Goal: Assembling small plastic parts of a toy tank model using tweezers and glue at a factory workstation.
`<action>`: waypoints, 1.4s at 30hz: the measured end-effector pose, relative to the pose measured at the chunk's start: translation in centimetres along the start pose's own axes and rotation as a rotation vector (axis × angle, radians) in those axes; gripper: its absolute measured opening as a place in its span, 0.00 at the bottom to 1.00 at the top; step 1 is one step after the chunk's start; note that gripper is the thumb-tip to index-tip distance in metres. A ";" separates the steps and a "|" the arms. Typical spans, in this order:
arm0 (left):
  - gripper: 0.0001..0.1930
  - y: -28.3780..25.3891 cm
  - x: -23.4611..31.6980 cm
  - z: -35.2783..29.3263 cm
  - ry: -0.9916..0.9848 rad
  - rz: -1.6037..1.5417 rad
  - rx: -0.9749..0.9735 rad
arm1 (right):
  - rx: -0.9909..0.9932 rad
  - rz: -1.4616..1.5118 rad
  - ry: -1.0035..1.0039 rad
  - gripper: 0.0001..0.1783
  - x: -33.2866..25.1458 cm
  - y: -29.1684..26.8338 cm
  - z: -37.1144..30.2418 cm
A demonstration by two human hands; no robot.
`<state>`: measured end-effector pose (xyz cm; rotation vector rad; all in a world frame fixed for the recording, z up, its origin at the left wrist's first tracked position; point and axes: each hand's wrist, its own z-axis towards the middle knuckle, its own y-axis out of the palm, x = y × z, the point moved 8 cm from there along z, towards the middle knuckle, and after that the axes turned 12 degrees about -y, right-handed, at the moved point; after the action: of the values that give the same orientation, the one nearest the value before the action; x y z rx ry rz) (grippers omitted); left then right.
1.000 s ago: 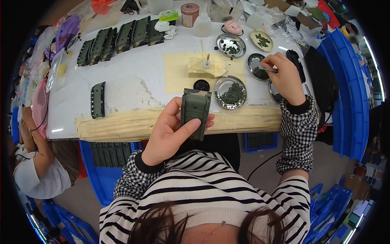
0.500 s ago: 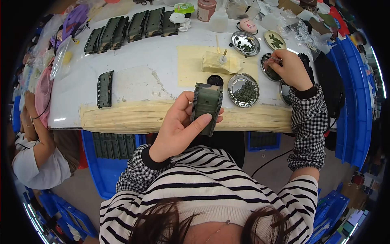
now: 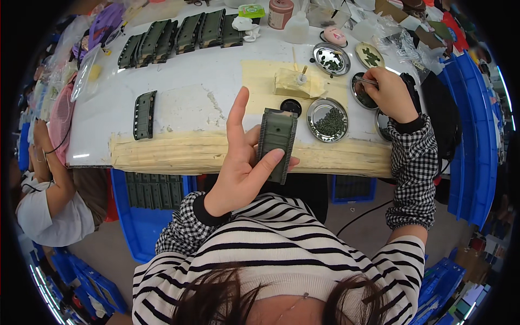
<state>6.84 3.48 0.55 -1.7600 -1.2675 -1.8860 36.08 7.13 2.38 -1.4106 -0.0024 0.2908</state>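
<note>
My left hand [image 3: 234, 172] grips a long camouflage-green plastic part [image 3: 278, 135] with toothed side edges. Its thumb presses on the face of the part and its index finger points up, off it. Pinched in my right hand [image 3: 392, 96] are metal tweezers [image 3: 369, 81], whose tips reach over a round metal dish [image 3: 355, 98] of small dark pieces. Whether the tweezers hold a piece is too small to tell. Just right of the green part stands another metal dish [image 3: 311, 128] full of tiny green pieces [image 3: 331, 123].
A similar green part [image 3: 144, 115] lies alone on the table's left, with a row of them [image 3: 187, 33] behind. A taped block [image 3: 292, 82] holds a small cup. More dishes [image 3: 330, 58] stand at the right. Left, another person's arm [image 3: 53, 173] shows.
My left index finger has lifted from the green part and now points up. My right hand stays at the same dish with the tweezers. The whole view has shifted slightly.
</note>
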 end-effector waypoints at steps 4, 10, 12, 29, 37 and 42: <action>0.24 0.1 -1.0 0.3 -0.113 0.071 -0.052 | 0.009 -0.039 -0.048 0.05 0.6 0.6 -0.2; 0.11 -0.3 -1.6 0.4 -0.160 0.061 -0.021 | 0.070 -0.013 -0.071 0.07 0.5 0.1 -0.5; 0.11 -0.3 -1.8 0.6 -0.183 0.022 -0.002 | 0.156 0.067 -0.089 0.07 -1.0 -1.9 -0.9; 0.08 -0.5 -1.6 1.6 -0.053 0.055 0.152 | 0.483 0.301 -0.361 0.12 -18.6 -1.5 -3.4; 0.04 -1.2 0.5 1.3 0.126 0.493 0.207 | 0.464 0.382 -0.348 0.14 -18.4 -1.2 -4.0; 0.05 -1.1 0.6 1.1 0.189 0.608 0.185 | 0.516 0.520 -0.340 0.13 -17.9 -1.0 -4.4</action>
<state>6.70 5.11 0.51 -1.5868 -0.6997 -1.4863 19.75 -0.84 5.68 -0.8170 0.1519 0.8940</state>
